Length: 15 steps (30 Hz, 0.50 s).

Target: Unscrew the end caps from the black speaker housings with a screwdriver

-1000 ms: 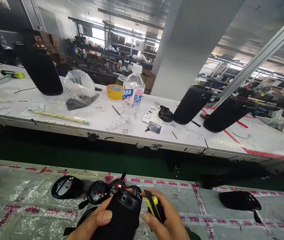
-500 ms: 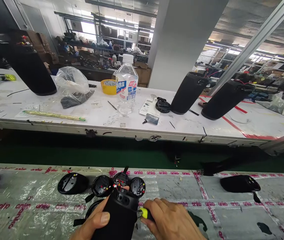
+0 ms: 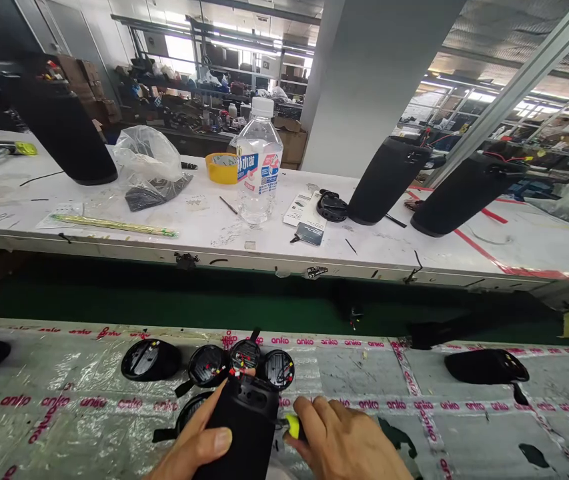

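A black, fabric-covered speaker body (image 3: 238, 437) with ports near its upper end is tilted in front of me. My left hand (image 3: 197, 437) is wrapped round its left side, thumb across the front. Closed around a yellow-and-black-handled tool (image 3: 293, 427), my right hand (image 3: 349, 440) presses its metal tip to the speaker's right edge; the exact tip shape is hard to see. Small red and white connectors show at the speaker's top. Just behind it lie several round black caps (image 3: 207, 365) with wires and straps, one partly hidden by my left hand.
On the plastic-covered near bench lie another speaker body (image 3: 151, 360) to the left and one (image 3: 487, 367) to the right. A white shelf (image 3: 204, 233) beyond carries a water bottle (image 3: 259, 167), yellow tape (image 3: 221, 169), a plastic bag (image 3: 147, 160) and tilted speakers (image 3: 387, 180).
The view has shifted slightly. Both hands keep their hold, and the tool stays at the speaker's right edge. The speaker's position in the picture is a little to the right.
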Motion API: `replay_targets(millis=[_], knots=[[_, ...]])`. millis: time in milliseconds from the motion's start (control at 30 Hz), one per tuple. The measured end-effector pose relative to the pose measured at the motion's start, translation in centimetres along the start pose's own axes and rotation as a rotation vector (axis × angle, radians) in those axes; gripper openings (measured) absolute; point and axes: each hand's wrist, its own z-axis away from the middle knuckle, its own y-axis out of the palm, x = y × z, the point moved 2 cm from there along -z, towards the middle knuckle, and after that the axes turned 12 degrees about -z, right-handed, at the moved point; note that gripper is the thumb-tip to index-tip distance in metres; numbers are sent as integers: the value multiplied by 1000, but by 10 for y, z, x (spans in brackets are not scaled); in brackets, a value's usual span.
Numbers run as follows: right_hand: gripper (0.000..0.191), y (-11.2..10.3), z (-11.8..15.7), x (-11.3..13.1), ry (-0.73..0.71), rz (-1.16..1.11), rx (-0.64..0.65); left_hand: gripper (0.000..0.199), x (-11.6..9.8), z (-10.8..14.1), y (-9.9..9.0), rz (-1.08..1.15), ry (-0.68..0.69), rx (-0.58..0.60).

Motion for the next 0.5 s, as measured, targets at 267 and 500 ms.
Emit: replay_targets(millis=[267,500], knots=[[44,0,0,5,-2,64,30,93,-15,3,5,-242,-10,-103],[26,23,13,-6,46,-405,-185,98,-9,0,13,-111,47,-138]])
